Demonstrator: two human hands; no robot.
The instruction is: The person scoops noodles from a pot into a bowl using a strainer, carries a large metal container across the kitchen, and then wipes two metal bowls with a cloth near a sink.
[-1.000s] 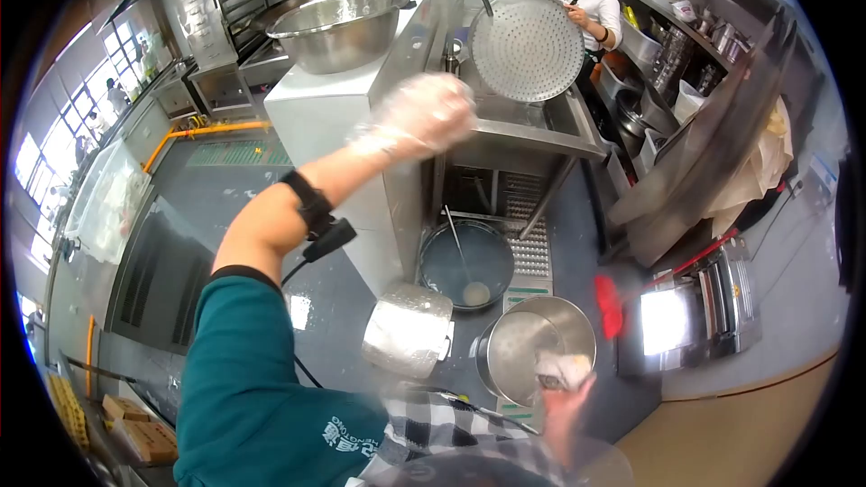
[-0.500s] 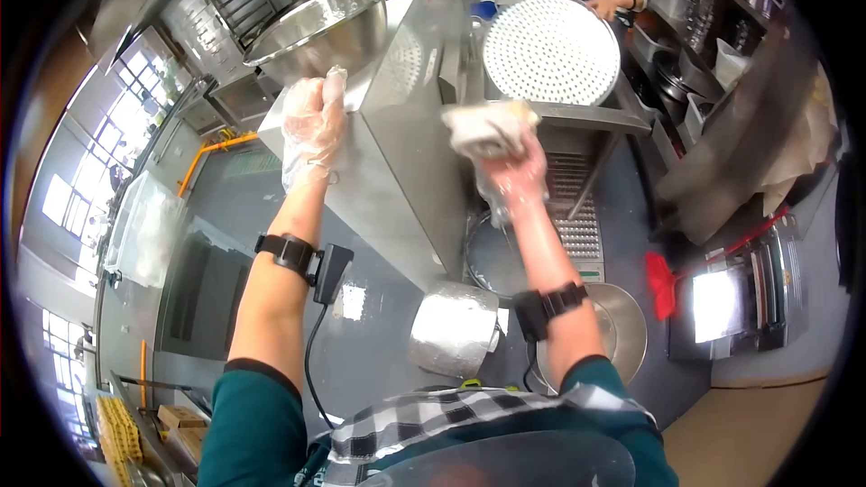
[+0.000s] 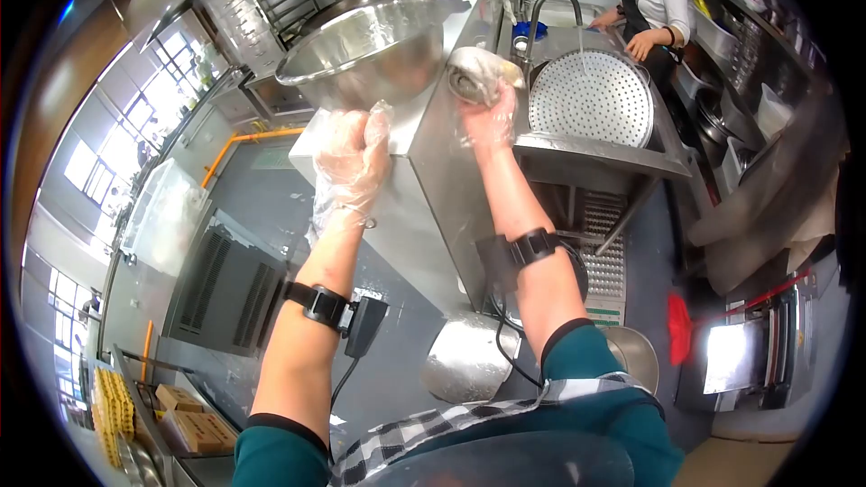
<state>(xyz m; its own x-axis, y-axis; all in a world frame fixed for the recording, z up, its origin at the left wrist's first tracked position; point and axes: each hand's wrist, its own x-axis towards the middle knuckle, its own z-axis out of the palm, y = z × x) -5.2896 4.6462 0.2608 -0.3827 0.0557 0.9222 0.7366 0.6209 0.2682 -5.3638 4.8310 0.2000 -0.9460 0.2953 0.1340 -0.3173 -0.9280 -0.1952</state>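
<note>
My left hand, in a clear plastic glove, is closed with its thumb raised at the counter's corner. It is just in front of a large steel bowl; its curled fingers hide whatever they may hold. My right hand, also in clear plastic, grips a whitish cloth-like bundle with a grey patch on its near side. The bundle is raised over the side of the steel counter, left of a round perforated tray that leans in the sink.
A running faucet pours water at the tray. Behind the sink stands a co-worker in a dark apron. Shelves with pans line the right side. On the floor below are a foil-covered object and a steel basin.
My right hand has carried the bundle up and slightly left, toward the counter. The view has shifted, so the bowl, tray and co-worker appear farther right. My left hand stays closed near the bowl.
</note>
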